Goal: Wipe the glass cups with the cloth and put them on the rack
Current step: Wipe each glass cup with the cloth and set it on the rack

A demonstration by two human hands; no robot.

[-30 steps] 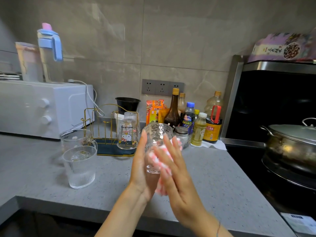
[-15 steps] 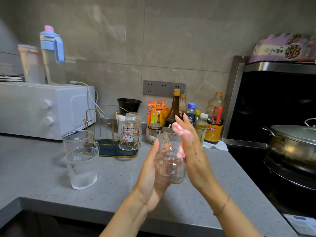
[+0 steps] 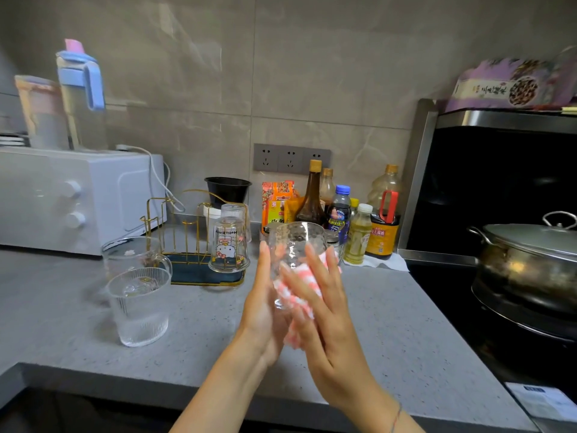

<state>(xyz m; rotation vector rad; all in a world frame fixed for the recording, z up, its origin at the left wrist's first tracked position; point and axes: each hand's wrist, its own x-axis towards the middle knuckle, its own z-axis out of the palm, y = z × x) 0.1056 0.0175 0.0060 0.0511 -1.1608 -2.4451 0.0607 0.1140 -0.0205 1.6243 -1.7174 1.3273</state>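
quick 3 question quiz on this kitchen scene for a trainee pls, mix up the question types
1. True or false: the dimpled glass cup stands on the rack.
2. Multiple choice: what does the right hand press against that cup? A) a sponge B) a pink checked cloth C) a paper towel
3. Fill in: the cartoon-print cup sits ___ on the rack.

Key
1. False: it is held above the counter between the left hand and the right hand.
2. B
3. upside down
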